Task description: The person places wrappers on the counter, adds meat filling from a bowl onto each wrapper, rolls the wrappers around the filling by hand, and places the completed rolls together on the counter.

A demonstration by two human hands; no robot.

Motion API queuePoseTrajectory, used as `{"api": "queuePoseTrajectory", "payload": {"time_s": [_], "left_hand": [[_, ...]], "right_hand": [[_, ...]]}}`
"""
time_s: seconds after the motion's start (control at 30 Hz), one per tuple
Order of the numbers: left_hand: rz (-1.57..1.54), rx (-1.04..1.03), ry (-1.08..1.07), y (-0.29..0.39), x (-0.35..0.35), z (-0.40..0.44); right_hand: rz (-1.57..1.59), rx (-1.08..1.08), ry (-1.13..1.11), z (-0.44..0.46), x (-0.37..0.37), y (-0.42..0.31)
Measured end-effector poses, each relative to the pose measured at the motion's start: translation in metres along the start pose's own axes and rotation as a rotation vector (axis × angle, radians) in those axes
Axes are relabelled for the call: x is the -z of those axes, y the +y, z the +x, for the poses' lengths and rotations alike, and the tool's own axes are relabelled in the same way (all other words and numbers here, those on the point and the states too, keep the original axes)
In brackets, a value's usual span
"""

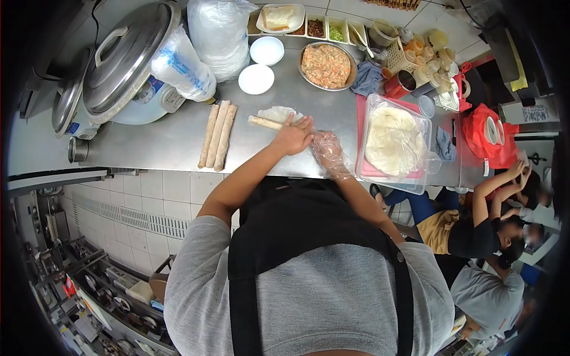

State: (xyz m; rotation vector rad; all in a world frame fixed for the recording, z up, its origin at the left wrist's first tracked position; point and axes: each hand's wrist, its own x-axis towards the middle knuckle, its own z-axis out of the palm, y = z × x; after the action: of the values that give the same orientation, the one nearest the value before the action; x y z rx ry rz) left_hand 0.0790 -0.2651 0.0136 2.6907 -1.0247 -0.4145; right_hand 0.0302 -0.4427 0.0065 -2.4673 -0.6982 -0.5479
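Observation:
A partly rolled spring roll (pixel 265 123) lies on the steel counter, its loose pale wrapper (pixel 279 113) spread behind it. My bare left hand (pixel 293 136) rests on its right part, fingers stretched out and slightly apart. Beside it, my right hand (pixel 328 150) wears a clear plastic glove near the roll's right end. The gloved fingers are bent, and their tips are too unclear to show a grip. Several finished long rolls (pixel 217 136) lie side by side to the left. Behind my hands stands a metal bowl of orange-flecked filling (pixel 326 66).
A plastic tub of wrappers (pixel 396 142) sits right of my hands. Two white bowls (pixel 256 79) and bagged stacks (pixel 218 38) stand behind. Large lidded pots (pixel 127 62) occupy the left. Sauce bottles (pixel 424 71) crowd the back right. Other people (pixel 475 237) are at the right.

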Motion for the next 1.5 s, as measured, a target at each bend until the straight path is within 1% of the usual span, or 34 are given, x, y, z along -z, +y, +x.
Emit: {"api": "queuePoseTrajectory", "payload": {"time_s": [0.03, 0.1, 0.13, 0.23, 0.27, 0.3, 0.33, 0.37, 0.43, 0.47, 0.5, 0.53, 0.6, 0.63, 0.7, 0.77, 0.83, 0.87, 0.9, 0.93, 0.97, 1.0, 1.03, 1.07, 1.1, 1.13, 1.2, 1.23, 1.3, 1.33, 1.37, 1.4, 1.43, 1.5], "left_hand": [[-0.001, 0.0, 0.001, -0.007, -0.003, 0.0], [0.069, 0.15, 0.135, -0.037, -0.002, -0.009], [0.117, 0.199, 0.113, -0.05, 0.006, -0.017], [0.173, 0.222, 0.166, -0.078, 0.023, -0.04], [0.174, 0.223, 0.166, -0.083, 0.029, -0.047], [0.151, 0.147, 0.205, -0.084, 0.038, -0.056], [0.129, 0.071, 0.243, -0.084, 0.046, -0.061], [0.13, 0.071, 0.244, -0.086, 0.049, -0.063], [-0.003, 0.114, 0.314, -0.089, 0.049, -0.066], [-0.005, 0.114, 0.315, -0.09, 0.049, -0.066], [-0.01, 0.124, 0.37, -0.094, 0.047, -0.064], [-0.017, 0.135, 0.426, -0.097, 0.045, -0.063], [-0.047, 0.099, 0.438, -0.108, 0.04, -0.06], [-0.073, 0.062, 0.45, -0.114, 0.038, -0.058], [-0.121, 0.087, 0.417, -0.121, 0.035, -0.055], [-0.169, 0.105, 0.384, -0.123, 0.034, -0.052], [0.02, 0.156, 0.381, -0.115, 0.038, -0.045], [0.017, 0.159, 0.381, -0.109, 0.039, -0.043], [0.055, 0.015, 0.426, -0.104, 0.039, -0.041], [0.093, -0.13, 0.47, -0.1, 0.038, -0.037], [0.091, -0.128, 0.472, -0.095, 0.037, -0.032], [0.045, -0.199, 0.423, -0.091, 0.035, -0.028], [-0.001, -0.271, 0.375, -0.089, 0.033, -0.024], [-0.004, -0.27, 0.375, -0.089, 0.033, -0.022], [-0.038, -0.224, 0.347, -0.091, 0.034, -0.017], [-0.073, -0.18, 0.318, -0.093, 0.035, -0.012], [-0.089, -0.163, 0.299, -0.097, 0.034, -0.002], [-0.101, -0.142, 0.279, -0.101, 0.033, 0.002], [-0.089, -0.148, 0.31, -0.104, 0.033, 0.012], [-0.079, -0.153, 0.34, -0.104, 0.032, 0.016], [-0.081, -0.154, 0.338, -0.102, 0.031, 0.021], [0.003, -0.119, 0.346, -0.099, 0.034, 0.025], [0.087, -0.083, 0.353, -0.095, 0.036, 0.028], [0.05, -0.083, 0.375, -0.086, 0.037, 0.031]], "right_hand": [[-0.001, 0.0, -0.001, 0.0, 0.0, 0.0], [0.002, -0.073, -0.037, 0.0, 0.0, -0.004], [0.004, -0.073, -0.035, 0.001, 0.0, -0.006], [0.024, -0.095, -0.046, 0.004, 0.003, -0.005], [-0.019, -0.095, -0.098, 0.004, 0.002, -0.002], [-0.062, -0.094, -0.15, 0.004, 0.001, 0.0], [-0.062, -0.093, -0.149, 0.005, -0.002, 0.003], [-0.101, -0.103, -0.181, 0.007, -0.005, 0.006], [-0.141, -0.113, -0.214, 0.014, -0.002, 0.006], [-0.081, -0.171, -0.247, 0.017, 0.001, 0.008], [-0.02, -0.227, -0.28, 0.021, 0.005, 0.007], [-0.022, -0.226, -0.283, 0.025, 0.007, 0.003], [-0.14, -0.137, -0.121, 0.031, 0.005, -0.005], [-0.139, -0.133, -0.124, 0.032, 0.003, -0.007], [-0.019, 0.009, -0.217, 0.034, -0.001, -0.01], [-0.004, 0.019, -0.215, 0.038, -0.006, -0.01], [0.011, 0.031, -0.212, 0.044, -0.01, -0.005], [-0.092, 0.021, -0.3, 0.045, -0.011, -0.001], [-0.195, 0.01, -0.387, 0.046, -0.013, 0.003], [-0.195, 0.012, -0.389, 0.043, -0.017, 0.011], [-0.149, 0.031, -0.293, 0.041, -0.02, 0.02], [-0.102, 0.05, -0.197, 0.044, -0.018, 0.021], [-0.102, 0.053, -0.2, 0.049, -0.019, 0.022], [-0.145, -0.015, -0.255, 0.053, -0.019, 0.022], [-0.19, -0.084, -0.308, 0.056, -0.021, 0.023], [-0.193, -0.086, -0.308, 0.056, -0.024, 0.021], [-0.332, 0.07, -0.183, 0.055, -0.028, 0.015], [-0.332, 0.07, -0.183, 0.054, -0.028, 0.013], [-0.136, 0.184, -0.075, 0.058, -0.025, 0.008], [-0.136, 0.181, -0.074, 0.063, -0.022, 0.006], [-0.176, 0.15, -0.122, 0.069, -0.019, 0.005], [-0.215, 0.12, -0.169, 0.074, -0.018, 0.006], [-0.214, 0.118, -0.171, 0.077, -0.018, 0.008], [-0.305, 0.037, -0.352, 0.086, -0.019, 0.015]]}}
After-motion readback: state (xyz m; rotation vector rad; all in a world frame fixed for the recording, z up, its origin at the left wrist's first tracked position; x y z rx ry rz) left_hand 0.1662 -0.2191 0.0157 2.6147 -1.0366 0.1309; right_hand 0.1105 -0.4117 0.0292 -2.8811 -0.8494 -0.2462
